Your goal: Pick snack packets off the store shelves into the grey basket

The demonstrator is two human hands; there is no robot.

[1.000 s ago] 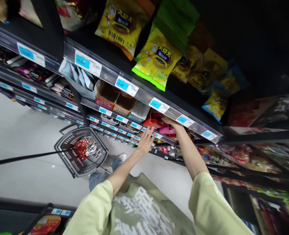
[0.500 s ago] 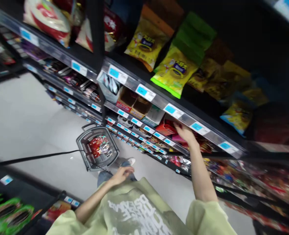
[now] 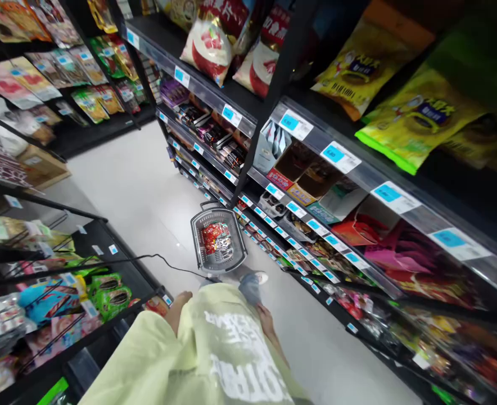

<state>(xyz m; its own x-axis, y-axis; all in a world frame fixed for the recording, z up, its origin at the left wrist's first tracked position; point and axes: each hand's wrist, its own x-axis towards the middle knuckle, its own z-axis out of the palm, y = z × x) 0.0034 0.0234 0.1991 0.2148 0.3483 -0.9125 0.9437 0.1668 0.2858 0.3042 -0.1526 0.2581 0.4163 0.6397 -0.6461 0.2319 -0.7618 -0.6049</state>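
Note:
My left hand [image 3: 183, 298] hangs low beside the shirt, close to the left shelf's edge; most of its fingers are hidden. On the other side, my right hand [image 3: 266, 318] hangs by the jeans, its fingers loosely extended and nothing visible in them. In front of my feet, a grey shopping basket [image 3: 194, 239] stands on the floor. Red packets [image 3: 213, 235] and silvery packets [image 3: 224, 247] lie inside it, too small to name. At the right, a red pouch [image 3: 360, 229] sits in an open box on the shelf, apart from my right hand.
A long black shelf [image 3: 240, 135] of snacks runs along the right, with yellow bags [image 3: 358, 67] high up. Another shelf [image 3: 117, 264] borders the left, holding green packs [image 3: 111, 298]. A black cord [image 3: 147, 257] stretches across the aisle. Pale floor [image 3: 147, 185] continues ahead.
My right hand has withdrawn from the red pouch on the shelf and dropped to my side. My left hand has lowered too. The view has swung left, showing more of the aisle.

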